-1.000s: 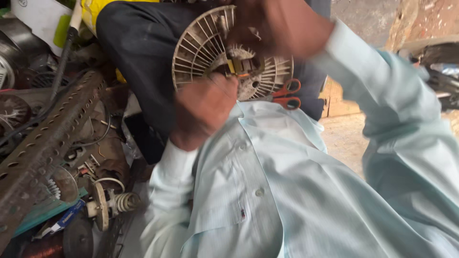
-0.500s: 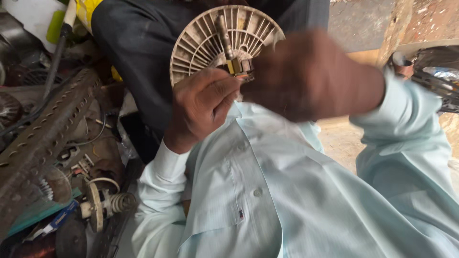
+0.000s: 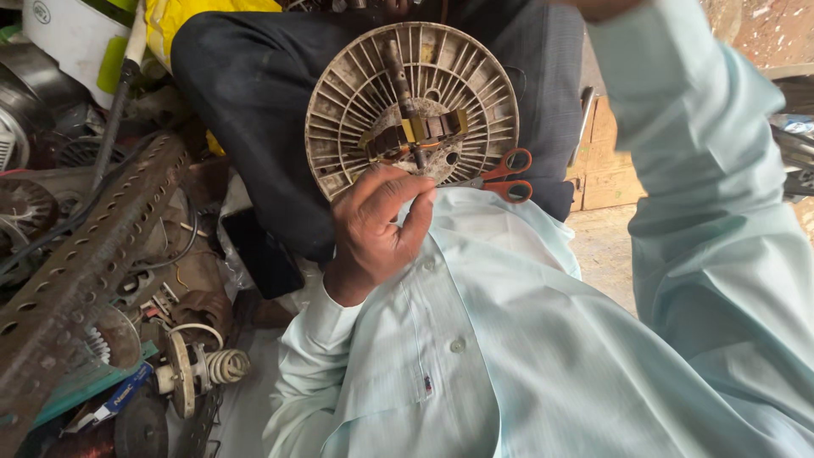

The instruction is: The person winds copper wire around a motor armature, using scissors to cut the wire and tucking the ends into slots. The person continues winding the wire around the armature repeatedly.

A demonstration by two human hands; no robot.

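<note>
1. The left hand (image 3: 373, 225) grips the lower edge of a round, ribbed, dirty-white motor disc (image 3: 356, 93); the thumb and fingers are closed on its rim, clamped firmly; the disc stands tilted upright before the person's chest, above the pale blue shirt (image 3: 509, 339).
2. At the disc's centre sits a dark wound core with a brass-coloured clip (image 3: 415, 131); a thin metal shaft (image 3: 400, 76) runs across it from the upper rim down toward the hub.
3. The right hand itself is out of view past the top edge; only its pale blue sleeve (image 3: 678, 127) shows, raised high, so whether it grips anything cannot be told.
4. Orange-handled scissors (image 3: 507, 175) lie just behind the disc's lower right rim, against dark cloth (image 3: 246, 76).
5. To the left lies a rusty perforated metal bar (image 3: 93, 263), slanting among scrap; near it, lower down, a small spindle with a white coil (image 3: 208, 369); a white bucket (image 3: 64, 38) stands at the top left corner.
</note>
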